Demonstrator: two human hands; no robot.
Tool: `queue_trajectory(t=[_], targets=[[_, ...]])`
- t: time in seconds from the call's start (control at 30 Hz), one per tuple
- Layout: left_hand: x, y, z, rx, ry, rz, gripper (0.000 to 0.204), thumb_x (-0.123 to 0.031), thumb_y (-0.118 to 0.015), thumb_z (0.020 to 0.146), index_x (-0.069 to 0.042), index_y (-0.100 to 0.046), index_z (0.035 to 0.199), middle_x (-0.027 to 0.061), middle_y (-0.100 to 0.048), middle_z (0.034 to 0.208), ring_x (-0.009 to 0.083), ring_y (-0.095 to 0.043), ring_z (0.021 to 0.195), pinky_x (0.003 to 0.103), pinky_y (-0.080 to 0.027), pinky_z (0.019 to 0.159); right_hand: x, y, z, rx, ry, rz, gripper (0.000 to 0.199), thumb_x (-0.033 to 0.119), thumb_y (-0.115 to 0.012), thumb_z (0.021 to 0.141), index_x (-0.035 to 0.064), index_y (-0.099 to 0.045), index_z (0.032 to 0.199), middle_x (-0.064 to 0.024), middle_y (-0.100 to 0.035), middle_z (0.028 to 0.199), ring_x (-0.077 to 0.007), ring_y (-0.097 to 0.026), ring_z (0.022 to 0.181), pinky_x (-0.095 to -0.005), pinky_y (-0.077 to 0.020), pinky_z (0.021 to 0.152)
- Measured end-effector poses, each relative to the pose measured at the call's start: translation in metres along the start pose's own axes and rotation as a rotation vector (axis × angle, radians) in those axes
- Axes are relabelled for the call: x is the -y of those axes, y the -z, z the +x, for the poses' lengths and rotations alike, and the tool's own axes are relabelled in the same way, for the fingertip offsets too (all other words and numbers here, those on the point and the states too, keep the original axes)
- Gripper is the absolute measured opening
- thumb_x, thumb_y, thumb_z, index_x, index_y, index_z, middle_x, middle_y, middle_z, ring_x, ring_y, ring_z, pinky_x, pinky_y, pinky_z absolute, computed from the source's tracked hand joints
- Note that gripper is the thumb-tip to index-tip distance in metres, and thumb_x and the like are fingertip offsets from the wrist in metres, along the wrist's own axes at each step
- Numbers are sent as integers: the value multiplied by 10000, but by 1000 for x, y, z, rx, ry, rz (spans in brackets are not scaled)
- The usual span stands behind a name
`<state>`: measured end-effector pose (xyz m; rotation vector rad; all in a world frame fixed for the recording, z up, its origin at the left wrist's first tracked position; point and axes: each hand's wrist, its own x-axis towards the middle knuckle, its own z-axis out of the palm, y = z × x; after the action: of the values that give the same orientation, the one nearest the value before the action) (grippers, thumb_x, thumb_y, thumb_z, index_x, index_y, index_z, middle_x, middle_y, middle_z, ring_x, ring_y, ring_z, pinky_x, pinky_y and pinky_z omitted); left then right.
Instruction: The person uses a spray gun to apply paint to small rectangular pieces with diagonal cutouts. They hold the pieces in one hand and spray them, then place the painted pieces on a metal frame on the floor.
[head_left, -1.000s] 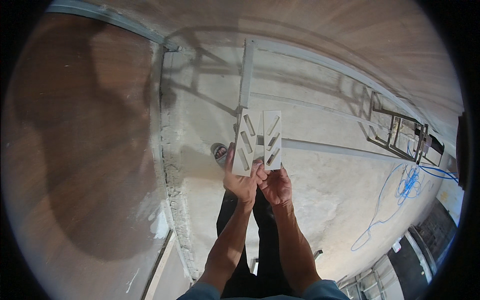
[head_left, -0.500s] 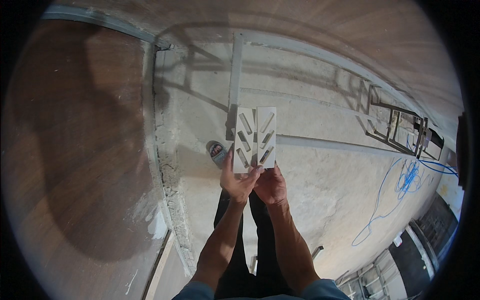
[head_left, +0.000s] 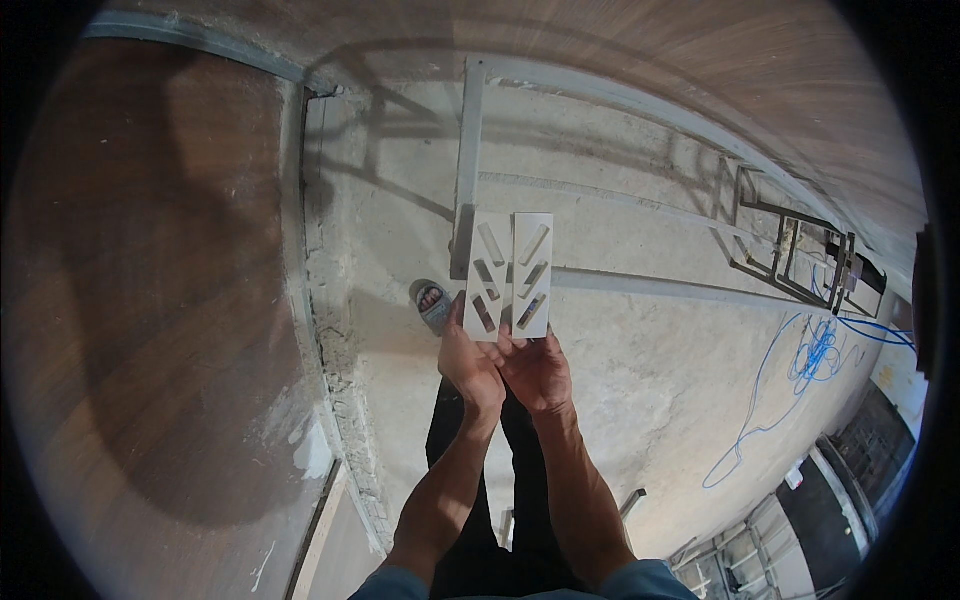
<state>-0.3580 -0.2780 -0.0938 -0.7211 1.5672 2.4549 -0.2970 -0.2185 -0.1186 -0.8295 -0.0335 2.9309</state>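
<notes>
Two narrow white panels with slanted slots are held up side by side, their slots forming a V-like pattern. My left hand [head_left: 474,365] grips the near end of the left slotted panel [head_left: 476,262], thumb along its outer edge. The right slotted panel [head_left: 522,262] sits in my right hand [head_left: 540,376], whose fingers wrap its near end. A thin gap runs between the panels. Through the slots parts of the floor and darker patches show. The fingers beneath the panels are largely hidden.
A grey metal frame [head_left: 467,150] lies on the concrete floor [head_left: 640,400] ahead. Dark metal frames [head_left: 790,250] stand at the right, beside a tangle of blue cable [head_left: 818,355]. A brown wood-grain panel [head_left: 190,300] fills the left. My sandalled foot [head_left: 431,303] shows below.
The left thumb has come off the near ends where the panels meet and moved to the left. The panels are tilted slightly differently, their near ends a little higher in view.
</notes>
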Motion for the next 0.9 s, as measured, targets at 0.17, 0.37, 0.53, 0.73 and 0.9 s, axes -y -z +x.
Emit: queue_trajectory(t=[0.17,0.37,0.53,0.73,0.9], targets=[[-8,-1,0,54,117,-60,618,-402,-399,1034,83,-395,1418,96,-628,1010,102,-563,724,199,-438,585,0,5,-1,-49,-27,-31,606,459,-609,930,43,-533,1364,-184,-648,1248,-324,-622,1159,-455,-416,1054],[-12,4,2,149,144,-130,665,-478,-334,1043,74,-400,1407,111,-622,1020,148,-583,742,217,-446,560,0,3,-3,-39,-31,-22,613,451,-595,941,33,-507,1380,-189,-642,1251,-318,-618,1181,-452,-437,1042],[-12,14,6,167,307,-262,650,-497,-380,1029,38,-405,1398,114,-609,1103,171,-585,781,234,-442,535,0,6,-4,-25,-30,-34,611,448,-564,961,32,-480,1400,-182,-622,1283,-308,-642,1151,-445,-455,1035],[-11,26,14,284,432,-296,459,-445,-437,1022,-95,-524,1305,119,-633,1118,221,-604,840,252,-496,608,1,9,-8,-29,-17,-40,605,468,-535,971,53,-480,1407,-152,-628,1286,-309,-643,1148,-446,-458,1029],[-8,25,20,261,447,-213,416,-393,-483,996,-86,-540,1271,141,-643,1122,233,-615,841,266,-509,619,2,7,-11,-74,11,-95,549,472,-524,977,62,-553,1341,-137,-657,1239,-298,-647,1129,-439,-471,990]])
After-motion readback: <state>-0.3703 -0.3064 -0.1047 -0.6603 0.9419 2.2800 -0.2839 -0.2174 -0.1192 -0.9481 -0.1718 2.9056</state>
